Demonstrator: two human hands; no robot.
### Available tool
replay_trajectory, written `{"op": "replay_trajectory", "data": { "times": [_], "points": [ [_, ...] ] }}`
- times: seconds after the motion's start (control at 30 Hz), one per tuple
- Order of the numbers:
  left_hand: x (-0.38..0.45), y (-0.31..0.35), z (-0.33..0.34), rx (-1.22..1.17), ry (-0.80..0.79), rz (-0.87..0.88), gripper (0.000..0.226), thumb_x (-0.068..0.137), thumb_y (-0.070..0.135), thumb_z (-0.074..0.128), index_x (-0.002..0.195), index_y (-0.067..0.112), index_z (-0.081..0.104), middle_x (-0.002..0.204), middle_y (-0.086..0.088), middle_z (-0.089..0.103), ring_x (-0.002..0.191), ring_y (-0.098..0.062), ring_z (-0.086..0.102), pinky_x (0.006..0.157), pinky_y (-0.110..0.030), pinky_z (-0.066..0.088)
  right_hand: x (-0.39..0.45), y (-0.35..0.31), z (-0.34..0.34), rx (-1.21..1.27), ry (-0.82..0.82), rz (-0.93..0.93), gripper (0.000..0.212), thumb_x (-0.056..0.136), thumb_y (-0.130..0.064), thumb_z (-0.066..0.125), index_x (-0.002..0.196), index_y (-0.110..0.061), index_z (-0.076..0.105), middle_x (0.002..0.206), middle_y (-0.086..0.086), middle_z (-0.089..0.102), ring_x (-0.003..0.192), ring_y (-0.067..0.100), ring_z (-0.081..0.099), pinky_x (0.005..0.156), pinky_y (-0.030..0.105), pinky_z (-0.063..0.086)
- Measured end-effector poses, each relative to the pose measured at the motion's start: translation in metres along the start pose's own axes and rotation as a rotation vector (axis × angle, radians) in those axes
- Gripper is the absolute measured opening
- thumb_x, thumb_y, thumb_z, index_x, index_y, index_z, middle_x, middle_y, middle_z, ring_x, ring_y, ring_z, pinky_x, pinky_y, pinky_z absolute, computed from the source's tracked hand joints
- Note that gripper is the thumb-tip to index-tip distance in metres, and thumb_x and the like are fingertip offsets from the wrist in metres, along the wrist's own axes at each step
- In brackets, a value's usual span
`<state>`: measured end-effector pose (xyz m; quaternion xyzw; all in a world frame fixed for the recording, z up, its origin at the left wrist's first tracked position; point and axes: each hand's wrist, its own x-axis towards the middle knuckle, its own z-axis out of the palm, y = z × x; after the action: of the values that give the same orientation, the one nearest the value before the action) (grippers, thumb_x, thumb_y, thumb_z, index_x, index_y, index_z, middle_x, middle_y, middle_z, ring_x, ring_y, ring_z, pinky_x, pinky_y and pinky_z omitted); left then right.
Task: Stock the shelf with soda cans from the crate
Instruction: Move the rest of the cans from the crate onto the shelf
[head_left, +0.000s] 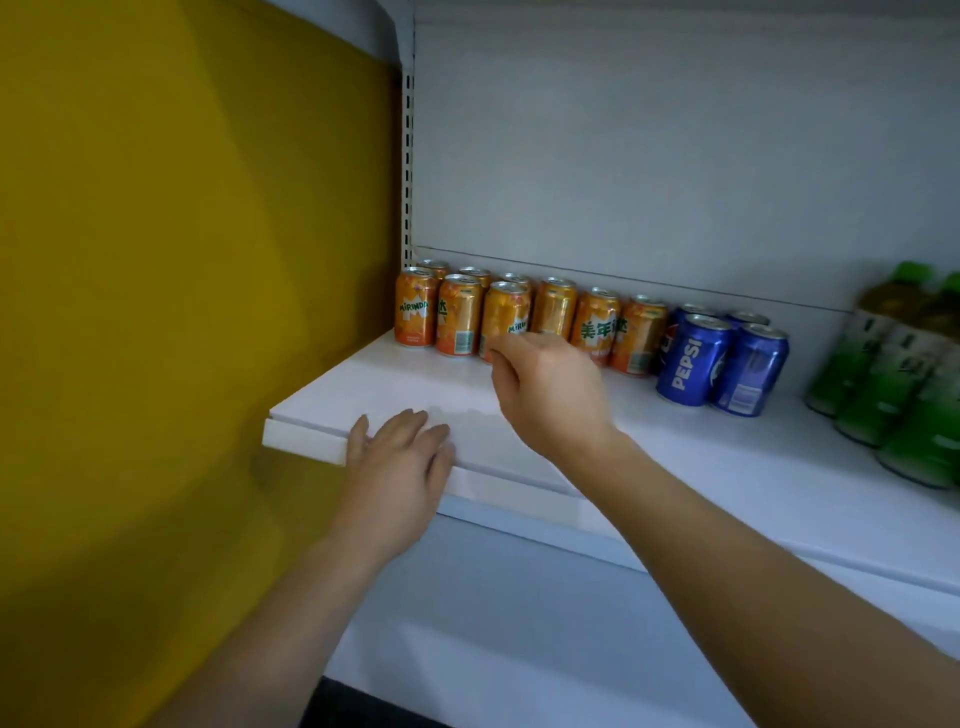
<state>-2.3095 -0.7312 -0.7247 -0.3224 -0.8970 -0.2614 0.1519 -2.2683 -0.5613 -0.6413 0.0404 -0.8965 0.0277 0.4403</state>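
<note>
1. The white shelf (675, 467) carried upright orange cans (459, 315) at its back left, in two rows along the rear panel.
2. The leftmost orange can read "MIRINDA" in green; one to its right showed part of the same word, and another bore green Chinese characters.
3. Just right of them stood blue cans (693, 358), one reading "PEPSI" in white down its side.
4. Green bottles (883, 374) with pale labels stood at the far right, too blurred to read.
5. The right hand (550, 387) reached to the front orange can (504, 319), its fingers curled at the can's base; whether they gripped it could not be told.
6. The left hand (397, 457) lay flat on the shelf's front edge, fingers straight and holding nothing.
7. A yellow wall (182, 260) stood left of the shelf.
</note>
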Motion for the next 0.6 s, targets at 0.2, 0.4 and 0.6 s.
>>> {"op": "replay_trajectory", "data": {
  "times": [0.2,0.4,0.6],
  "points": [
    [-0.134,0.012,0.044,-0.454,0.155,-0.098,0.039,0.099,0.043,0.043,0.097,0.015,0.069,0.109,0.006,0.068,0.110,-0.008,0.060,0.092,-0.028,0.049,-0.129,-0.062,-0.019,0.358,0.054,0.118,0.027,0.087,-0.006,0.056,0.109,-0.012,0.071,0.074,-0.004,0.060,0.069,0.016,0.056,0.059,0.027,0.045],
    [-0.251,-0.022,0.123,-0.407,-0.449,-0.522,0.022,0.104,0.023,0.043,0.091,0.023,0.061,0.086,0.002,0.069,0.081,-0.011,0.064,0.081,-0.034,0.054,-0.287,-0.075,0.025,0.437,-0.407,0.293,0.032,0.088,-0.002,0.048,0.110,-0.012,0.069,0.095,0.000,0.067,0.086,0.018,0.065,0.072,0.032,0.054],
    [-0.329,-0.036,0.168,-0.284,-0.862,-0.668,0.032,0.100,0.019,0.047,0.130,0.022,0.057,0.120,-0.001,0.065,0.108,-0.020,0.062,0.090,-0.029,0.049,-0.387,-0.082,0.076,0.197,-1.245,0.645,0.040,0.092,-0.020,0.055,0.132,-0.018,0.055,0.124,0.005,0.064,0.110,0.023,0.062,0.088,0.032,0.051]
  ]
}}
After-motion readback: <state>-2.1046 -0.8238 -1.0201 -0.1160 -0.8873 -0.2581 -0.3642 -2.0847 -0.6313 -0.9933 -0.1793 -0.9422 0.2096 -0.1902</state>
